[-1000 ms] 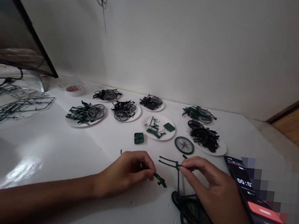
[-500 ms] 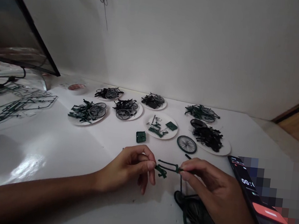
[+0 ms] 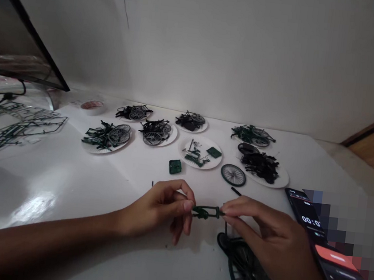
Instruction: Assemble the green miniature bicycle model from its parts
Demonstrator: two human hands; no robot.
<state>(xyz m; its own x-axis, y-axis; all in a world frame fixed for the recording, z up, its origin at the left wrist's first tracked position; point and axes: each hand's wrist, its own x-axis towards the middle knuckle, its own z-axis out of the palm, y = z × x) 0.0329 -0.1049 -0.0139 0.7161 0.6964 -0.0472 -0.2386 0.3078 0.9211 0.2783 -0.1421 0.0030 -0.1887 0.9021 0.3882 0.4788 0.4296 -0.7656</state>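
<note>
While both forearms reach in from the near edge of the desk [image 3: 69,181], the left hand [image 3: 158,208] and the right hand [image 3: 264,228] meet near the middle of the view, palms turned toward each other. Between them, a dark green plastic model part [image 3: 206,212] is held above the desk, its long axis almost level and running left to right. The left fingers [image 3: 186,205] pinch its chunkier left end, with the lower fingers curled down beneath. The right fingers [image 3: 229,213] lie close together and pinch its right end from the other side. Just below them, a thin dark rod [image 3: 225,228] stands up from a spoked model wheel [image 3: 250,271] near the desk's front edge; whether the rod joins the green part cannot be told.

Toward the back edge lie white plates [image 3: 217,161] holding heaps of model parts. A loose spoked wheel [image 3: 233,175] and a green square piece [image 3: 175,167] sit just in front of them. A phone [image 3: 306,215] lies by the right edge, partly blurred out, and clear plastic packaging [image 3: 17,129] with green parts lies at the left edge.
</note>
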